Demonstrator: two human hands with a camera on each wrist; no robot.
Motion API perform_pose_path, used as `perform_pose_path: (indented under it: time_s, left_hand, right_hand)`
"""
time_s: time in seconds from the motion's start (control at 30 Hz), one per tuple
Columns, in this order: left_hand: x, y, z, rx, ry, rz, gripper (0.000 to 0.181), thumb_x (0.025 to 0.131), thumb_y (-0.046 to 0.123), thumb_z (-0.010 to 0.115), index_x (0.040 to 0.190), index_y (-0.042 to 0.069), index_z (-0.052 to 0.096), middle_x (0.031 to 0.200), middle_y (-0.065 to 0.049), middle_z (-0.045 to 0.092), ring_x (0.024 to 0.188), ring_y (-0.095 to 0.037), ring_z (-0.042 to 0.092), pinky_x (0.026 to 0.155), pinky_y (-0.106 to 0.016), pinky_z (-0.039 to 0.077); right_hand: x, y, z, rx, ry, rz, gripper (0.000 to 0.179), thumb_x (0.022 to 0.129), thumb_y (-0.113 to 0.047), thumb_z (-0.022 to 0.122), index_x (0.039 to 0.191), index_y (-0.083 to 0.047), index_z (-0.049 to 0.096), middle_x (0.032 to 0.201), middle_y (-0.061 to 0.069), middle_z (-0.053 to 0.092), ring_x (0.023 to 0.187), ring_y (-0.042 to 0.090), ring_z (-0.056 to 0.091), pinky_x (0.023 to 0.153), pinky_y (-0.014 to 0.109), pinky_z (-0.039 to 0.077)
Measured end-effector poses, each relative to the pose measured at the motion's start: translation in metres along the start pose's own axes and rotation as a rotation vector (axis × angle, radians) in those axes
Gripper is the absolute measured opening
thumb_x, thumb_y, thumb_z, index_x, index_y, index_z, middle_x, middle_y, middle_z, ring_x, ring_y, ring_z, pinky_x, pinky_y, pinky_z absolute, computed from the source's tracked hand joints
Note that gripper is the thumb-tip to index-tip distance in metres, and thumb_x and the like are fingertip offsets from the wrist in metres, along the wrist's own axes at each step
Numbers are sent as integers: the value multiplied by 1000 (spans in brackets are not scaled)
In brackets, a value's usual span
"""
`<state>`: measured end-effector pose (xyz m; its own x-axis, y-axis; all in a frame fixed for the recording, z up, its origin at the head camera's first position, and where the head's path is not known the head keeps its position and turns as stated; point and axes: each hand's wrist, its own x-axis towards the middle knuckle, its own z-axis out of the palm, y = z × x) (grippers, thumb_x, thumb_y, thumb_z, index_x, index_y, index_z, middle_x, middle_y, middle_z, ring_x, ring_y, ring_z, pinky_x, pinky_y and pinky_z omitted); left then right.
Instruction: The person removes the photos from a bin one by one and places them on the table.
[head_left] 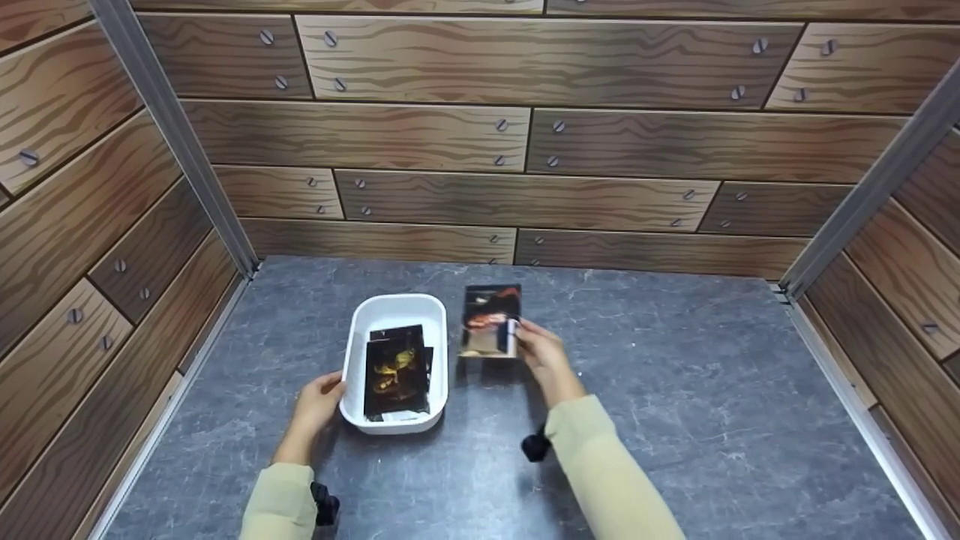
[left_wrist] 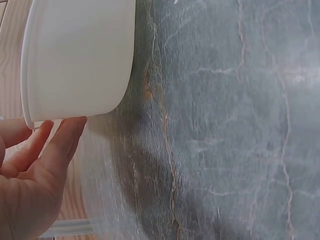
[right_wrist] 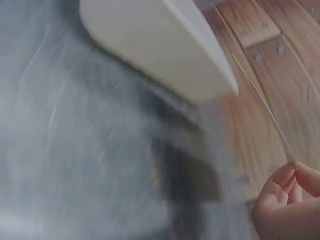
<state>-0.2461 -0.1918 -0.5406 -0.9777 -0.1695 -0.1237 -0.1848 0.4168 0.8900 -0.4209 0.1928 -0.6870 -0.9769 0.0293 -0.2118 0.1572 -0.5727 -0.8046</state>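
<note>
A white rectangular plastic tub (head_left: 437, 322) with rounded corners stands on the grey table. Inside it lie several dark picture cards (head_left: 395, 375), the top one bearing a yellow-gold image. My left hand (head_left: 315, 409) pinches the tub's left rim, thumb over the edge and fingers against the outer wall, as the left wrist view shows. To the right of the tub, my right hand (head_left: 546, 356) holds a picture card (head_left: 490, 319) by its right edge, raised off the table. That card, dark above with red and pale parts, is seen edge-on and thin in the right wrist view.
The grey marbled tabletop (head_left: 697, 390) stretches around the tub. Wood-plank-patterned panels (head_left: 525, 135) form walls at the back and both sides, with metal posts at the corners. A black wrist device (head_left: 535, 445) sits at the right cuff, another (head_left: 325, 504) at the left.
</note>
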Motion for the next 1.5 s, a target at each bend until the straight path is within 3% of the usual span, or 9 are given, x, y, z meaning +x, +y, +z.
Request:
perform_pose_path:
  time_s: [0.17,0.43,0.73,0.83,1.0,1.1,1.23,1.3,1.5]
  left_hand:
    - [1,2,0,-27,11,-3,37,98,5,49,127,-18,51,126,-35,56,120,-44,54,101,-46,47]
    - [1,1,1,-20,12,-3,38,98,5,49,128,-18,50,127,-35,55,121,-44,53,102,-47,46]
    - [-1,1,2,-18,-9,-23,39,99,6,47,130,-18,48,129,-35,54,123,-45,51,103,-48,45]
    - [-1,0,2,-26,-15,-38,39,99,7,47,130,-17,48,130,-34,53,124,-44,51,104,-47,45]
    - [0,1,0,-1,-15,-35,39,100,8,47,131,-16,49,131,-34,53,125,-45,49,105,-48,43]
    - [1,2,-1,9,-11,-19,39,99,7,47,130,-16,49,131,-34,53,124,-45,49,105,-49,43]
    - [1,1,0,3,-6,-10,39,99,6,47,129,-17,49,129,-35,53,123,-46,50,105,-49,43]
    - [1,0,1,0,-5,-9,39,99,6,47,129,-18,49,129,-35,54,123,-46,50,104,-49,44]
    - [-1,0,0,1,-12,-34,39,99,7,47,131,-16,49,131,-34,52,124,-45,49,105,-49,43]
  right_hand:
    - [-17,-5,-28,5,11,76,35,79,5,73,114,-2,70,105,11,73,83,16,67,70,24,53]
    - [-31,5,-38,-148,84,115,32,78,-1,76,109,-9,74,100,8,74,79,14,67,70,26,56]
    - [16,50,-76,-506,259,-59,26,73,-1,76,98,-8,76,84,6,74,63,15,67,56,30,58]
    - [-7,40,-59,-552,286,-114,21,70,2,74,89,-6,77,75,3,72,55,12,63,48,26,54]
    - [-105,-31,36,-761,395,-108,22,75,8,67,97,8,72,86,20,72,63,20,63,58,33,56]
    - [-135,-50,62,-868,433,-192,18,72,6,65,84,-3,76,77,9,73,65,16,63,63,27,55]
    - [-145,-50,67,-974,430,-266,15,71,3,65,80,-3,75,76,9,73,73,22,67,67,26,55]
    - [-151,-55,74,-1043,436,-204,22,76,3,65,96,8,72,92,22,72,88,34,66,75,37,55]
    - [-153,-53,74,-1080,431,-220,20,79,-3,67,95,8,72,91,21,72,84,32,66,72,35,55]
